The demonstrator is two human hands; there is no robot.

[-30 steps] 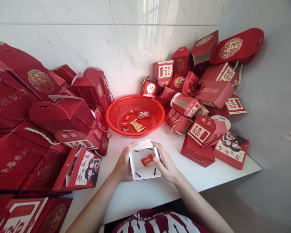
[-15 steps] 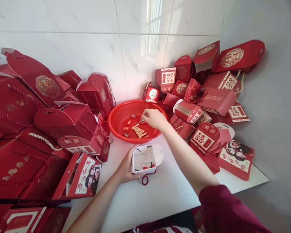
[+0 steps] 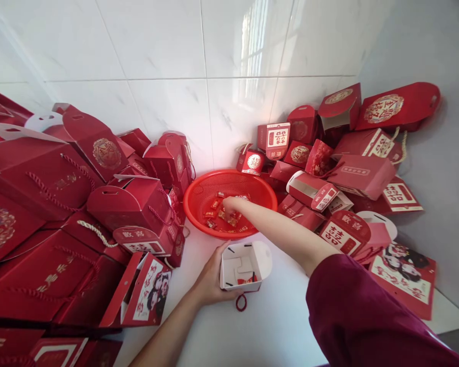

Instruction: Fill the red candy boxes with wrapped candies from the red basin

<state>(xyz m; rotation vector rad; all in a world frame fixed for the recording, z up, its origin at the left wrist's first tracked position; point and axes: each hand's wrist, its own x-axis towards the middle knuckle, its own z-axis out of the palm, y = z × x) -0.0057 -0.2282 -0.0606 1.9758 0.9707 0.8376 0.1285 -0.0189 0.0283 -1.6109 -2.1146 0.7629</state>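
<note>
My left hand (image 3: 218, 280) grips a small open gift box (image 3: 237, 262), white inside, by its left side, just in front of the basket. A red-wrapped sweet (image 3: 248, 280) lies inside the box, and a dark red cord loop (image 3: 240, 303) sticks out below it. My right hand (image 3: 231, 206) is down in a red plastic basket (image 3: 194, 216), its fingers curled in among wrapped sweets (image 3: 214, 205). A yellowish packet (image 3: 232, 220) lies right at those fingertips. What the fingers pinch, if anything, is hidden.
Red gift boxes (image 3: 132, 204) with rope handles are piled along the left. More red boxes (image 3: 361, 176) are heaped on the right. A white tiled wall (image 3: 168, 117) rises behind the basket, which stands on a white tabletop (image 3: 275, 326).
My right hand has gone lower into the basket, over the yellowish packet. The view has shifted, so everything sits lower and further right. My left hand still holds the box.
</note>
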